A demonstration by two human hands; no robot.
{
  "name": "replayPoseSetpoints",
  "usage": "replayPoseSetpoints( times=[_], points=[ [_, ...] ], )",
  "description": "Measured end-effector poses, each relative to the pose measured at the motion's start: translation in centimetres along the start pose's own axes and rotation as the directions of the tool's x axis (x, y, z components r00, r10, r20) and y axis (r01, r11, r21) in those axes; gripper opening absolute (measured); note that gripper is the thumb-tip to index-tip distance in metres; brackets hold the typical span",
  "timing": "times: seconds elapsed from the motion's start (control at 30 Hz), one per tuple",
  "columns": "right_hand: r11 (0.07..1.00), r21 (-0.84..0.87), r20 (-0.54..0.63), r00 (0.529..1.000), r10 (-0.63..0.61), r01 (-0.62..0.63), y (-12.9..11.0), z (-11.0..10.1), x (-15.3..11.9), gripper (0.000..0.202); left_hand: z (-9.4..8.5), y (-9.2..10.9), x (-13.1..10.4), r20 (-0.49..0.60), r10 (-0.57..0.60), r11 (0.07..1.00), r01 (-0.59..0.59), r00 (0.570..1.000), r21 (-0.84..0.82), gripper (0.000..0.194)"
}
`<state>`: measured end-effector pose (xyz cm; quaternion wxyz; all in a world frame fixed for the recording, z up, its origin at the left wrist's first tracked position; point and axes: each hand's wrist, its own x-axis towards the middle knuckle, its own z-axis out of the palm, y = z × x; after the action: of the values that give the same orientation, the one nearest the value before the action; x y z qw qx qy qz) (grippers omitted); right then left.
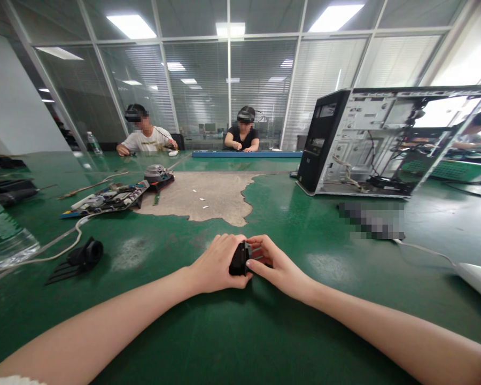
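Observation:
A small black part [239,260] is held between my two hands, above the green table [224,337]. My left hand [218,263] wraps round its left side, with the fingers behind it and the thumb below. From the right, my right hand [274,263] touches the same part with its thumb and fingertips, the fingers curved round its far edge. The underside of the part is hidden by my fingers.
An open computer case [324,144] stands at the back right. Circuit boards [108,199] and a black part with prongs [84,256] lie left, near a cable and a plastic bottle [8,235]. Two people [146,136] sit across the table. A white device [479,278] is at right.

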<state>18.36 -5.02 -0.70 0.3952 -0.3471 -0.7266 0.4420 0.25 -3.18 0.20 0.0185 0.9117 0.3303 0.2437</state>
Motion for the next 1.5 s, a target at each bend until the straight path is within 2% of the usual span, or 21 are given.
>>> replayPoseSetpoints(
  times=[0.13,0.3,0.37,0.5,0.67,0.83,0.93,1.1,1.3,1.5],
  points=[
    [1.000,0.012,0.043,0.999,0.001,-0.002,-0.39,0.08,-0.13,0.023,0.02,-0.04,-0.04,-0.003,-0.002,1.000,0.002,1.000,-0.002,0.053],
    [0.989,-0.053,-0.028,0.990,-0.138,0.136,-0.45,0.04,-0.26,0.023,-0.10,0.02,0.04,0.005,-0.001,1.000,0.001,1.000,-0.006,0.052],
    [0.986,-0.074,-0.046,0.987,-0.151,0.148,-0.28,0.01,-0.21,0.018,-0.10,0.06,0.08,-0.001,0.001,1.000,-0.001,1.000,-0.009,0.051],
    [0.992,-0.080,-0.052,0.994,-0.099,0.094,-0.14,0.03,-0.03,0.023,-0.05,0.09,0.06,-0.003,-0.006,1.000,0.006,1.000,-0.006,0.052],
    [0.999,-0.049,0.014,1.000,0.006,-0.006,-0.46,0.12,-0.04,0.024,-0.08,0.05,-0.05,-0.019,-0.004,1.000,0.003,1.000,-0.010,0.054],
    [0.995,-0.050,-0.010,0.996,-0.089,0.088,-0.63,0.07,-0.18,0.027,-0.17,0.06,-0.04,0.000,0.004,1.000,-0.004,1.000,-0.009,0.053],
    [0.987,-0.099,-0.052,0.990,-0.134,0.128,-0.50,-0.01,-0.19,0.021,-0.18,0.09,0.00,-0.012,0.006,1.000,-0.006,1.000,-0.005,0.052],
    [0.992,-0.105,-0.065,0.995,-0.078,0.071,-0.31,0.01,-0.12,0.022,-0.15,0.08,0.06,-0.008,0.000,1.000,0.000,1.000,-0.006,0.052],
    [0.998,-0.058,0.011,1.000,-0.002,0.003,-0.65,0.13,-0.12,0.020,-0.14,0.07,0.02,-0.016,0.003,1.000,-0.003,1.000,-0.008,0.053],
    [0.981,-0.128,-0.039,0.987,-0.154,0.148,-0.65,0.09,-0.31,0.024,-0.07,0.04,0.01,-0.016,-0.001,1.000,0.001,1.000,-0.013,0.052]
  ],
)
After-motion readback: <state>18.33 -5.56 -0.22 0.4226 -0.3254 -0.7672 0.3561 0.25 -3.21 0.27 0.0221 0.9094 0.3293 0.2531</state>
